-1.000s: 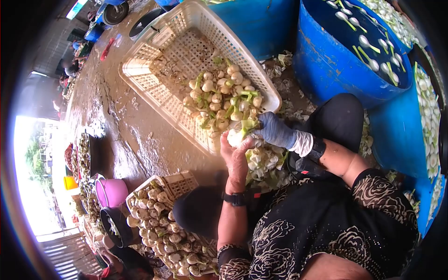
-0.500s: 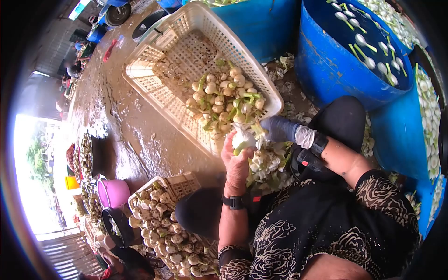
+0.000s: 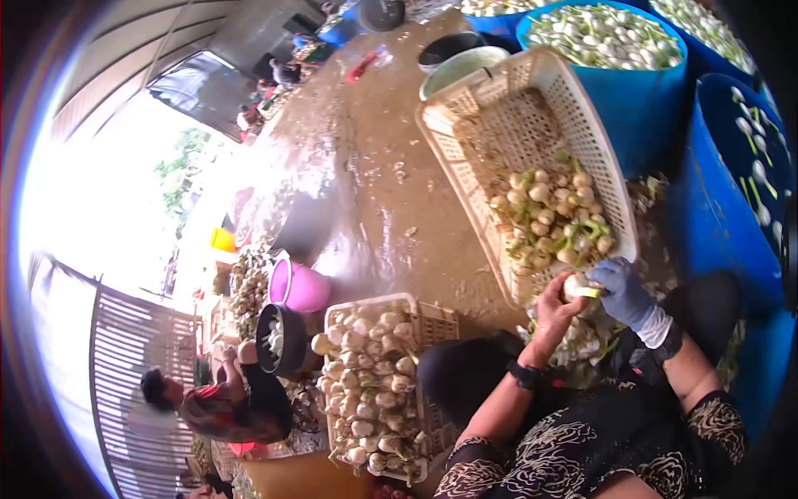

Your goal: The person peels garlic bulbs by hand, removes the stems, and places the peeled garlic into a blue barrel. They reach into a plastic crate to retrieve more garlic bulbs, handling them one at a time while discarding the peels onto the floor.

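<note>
My bare left hand [image 3: 554,313], with a dark watch at the wrist, is closed around a pale garlic bulb [image 3: 578,288] that has a short green stem. My right hand [image 3: 625,293], in a blue-grey glove with a white cuff, closes on the other side of the same bulb. Both hands are just below the near end of a cream plastic crate [image 3: 463,173]. Inside that crate lies a heap of garlic bulbs [image 3: 553,218] with green stems. Pale peeled skins [image 3: 582,343] are piled beneath my hands.
A second crate [image 3: 436,326] heaped with bulbs stands left of my knee. Blue tubs [image 3: 636,108] line the right, one with bulbs floating in water. A pink bucket [image 3: 303,287], a black bucket [image 3: 285,359] and another seated person [image 3: 220,407] are at the left. The floor [image 3: 399,208] is wet.
The view has swung left, so everything sits further right and the other person shows fully. Loose white skin around the bulb is gone from between my hands. My gloved fingers now touch the bulb.
</note>
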Tool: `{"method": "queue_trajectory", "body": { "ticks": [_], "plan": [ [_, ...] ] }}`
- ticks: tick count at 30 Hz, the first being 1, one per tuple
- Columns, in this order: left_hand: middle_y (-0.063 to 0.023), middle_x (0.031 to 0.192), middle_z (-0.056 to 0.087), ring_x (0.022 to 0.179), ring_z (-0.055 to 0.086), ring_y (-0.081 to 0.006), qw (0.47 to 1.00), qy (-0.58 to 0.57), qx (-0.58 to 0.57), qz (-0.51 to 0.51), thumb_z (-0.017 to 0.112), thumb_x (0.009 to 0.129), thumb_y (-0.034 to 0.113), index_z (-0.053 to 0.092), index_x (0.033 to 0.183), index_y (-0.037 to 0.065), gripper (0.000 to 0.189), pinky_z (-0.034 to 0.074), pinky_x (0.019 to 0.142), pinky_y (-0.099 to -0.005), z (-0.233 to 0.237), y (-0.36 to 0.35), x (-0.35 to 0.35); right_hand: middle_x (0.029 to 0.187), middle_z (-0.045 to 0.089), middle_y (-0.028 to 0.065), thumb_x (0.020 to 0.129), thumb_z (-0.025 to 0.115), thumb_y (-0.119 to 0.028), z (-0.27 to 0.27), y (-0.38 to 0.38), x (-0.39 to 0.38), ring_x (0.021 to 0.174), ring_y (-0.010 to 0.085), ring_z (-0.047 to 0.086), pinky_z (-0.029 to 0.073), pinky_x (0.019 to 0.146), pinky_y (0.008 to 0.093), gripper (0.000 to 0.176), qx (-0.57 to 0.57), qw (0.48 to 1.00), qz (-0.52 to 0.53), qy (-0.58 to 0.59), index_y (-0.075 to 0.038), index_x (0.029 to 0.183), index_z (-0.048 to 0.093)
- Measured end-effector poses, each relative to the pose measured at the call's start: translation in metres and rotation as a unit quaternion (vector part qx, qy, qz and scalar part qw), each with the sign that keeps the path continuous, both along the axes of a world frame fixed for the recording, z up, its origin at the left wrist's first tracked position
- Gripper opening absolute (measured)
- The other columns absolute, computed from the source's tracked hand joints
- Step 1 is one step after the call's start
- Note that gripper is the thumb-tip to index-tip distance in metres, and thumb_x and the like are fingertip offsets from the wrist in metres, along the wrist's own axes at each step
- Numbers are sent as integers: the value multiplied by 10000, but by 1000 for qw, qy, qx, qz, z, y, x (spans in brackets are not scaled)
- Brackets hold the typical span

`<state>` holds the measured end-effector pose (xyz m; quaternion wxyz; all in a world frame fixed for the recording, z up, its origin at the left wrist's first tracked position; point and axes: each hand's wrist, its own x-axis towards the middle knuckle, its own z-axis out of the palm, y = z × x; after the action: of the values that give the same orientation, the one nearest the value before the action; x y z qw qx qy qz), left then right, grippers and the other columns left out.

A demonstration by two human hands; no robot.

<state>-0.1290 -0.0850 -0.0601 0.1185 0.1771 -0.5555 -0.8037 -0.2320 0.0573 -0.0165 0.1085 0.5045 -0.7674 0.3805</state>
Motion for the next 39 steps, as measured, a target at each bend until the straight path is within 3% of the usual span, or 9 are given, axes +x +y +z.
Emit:
{"method": "queue_trajectory", "body": {
  "ticks": [13,26,27,28,30,31,36,37,39],
  "plan": [
    [11,920,579,704,525,-67,976,35,196,-93,592,713,72,505,1148,77,444,392,505,-191,22,-1,4,649,485,152,752,548,19,-26,-1,-22,590,338,482,389,551,375,83,-62,985,-14,-159,-19,750,474],
    [-72,999,607,837,610,-201,972,101,209,26,650,812,151,510,1159,31,393,505,719,-338,21,-1,-7,724,547,15,881,534,-84,16,8,-4,659,84,525,437,616,217,86,-132,824,96,-543,-8,883,575],
    [-71,1004,613,850,612,-196,960,130,-248,20,664,802,133,540,1111,22,351,507,734,-340,20,-10,-7,726,548,12,896,529,-103,17,9,-3,662,80,536,447,619,211,105,-173,760,104,-618,-9,903,576],
    [-70,1009,618,863,615,-190,745,133,-654,10,679,792,115,569,1062,12,310,510,749,-342,26,-13,-8,726,548,12,896,529,-103,20,10,-2,662,80,536,447,619,211,105,-173,760,103,-618,-9,903,576],
    [-64,1005,629,874,620,-177,806,11,-592,-15,707,756,85,595,1001,2,282,508,765,-326,38,0,-1,735,550,13,918,514,-136,24,12,0,685,94,557,475,647,225,135,-236,807,104,-532,-14,931,568],
    [-59,952,646,846,628,-185,893,55,-442,57,682,752,36,624,936,17,194,504,733,-308,30,4,-2,737,560,41,909,547,-182,12,19,-7,698,114,570,495,672,245,185,-306,652,171,-672,-2,946,562],
    [-95,943,642,759,583,-159,992,81,-41,84,634,790,25,599,967,55,183,481,587,-271,5,-13,2,711,589,60,882,606,-312,42,43,-2,670,122,586,492,638,247,321,-363,564,205,-713,5,922,576],
    [-120,948,629,710,558,-171,903,100,411,74,546,881,147,565,1004,77,142,424,504,-223,12,-16,1,682,583,36,866,630,-323,47,55,-4,651,120,581,484,623,246,327,-208,683,205,-669,0,888,586],
    [-123,959,626,693,552,-176,925,81,366,55,503,903,195,561,1012,83,166,405,490,-222,18,-14,5,612,577,4,794,714,-346,21,62,-12,610,105,569,465,582,250,339,36,816,250,-520,-24,807,609]
  ]
}}
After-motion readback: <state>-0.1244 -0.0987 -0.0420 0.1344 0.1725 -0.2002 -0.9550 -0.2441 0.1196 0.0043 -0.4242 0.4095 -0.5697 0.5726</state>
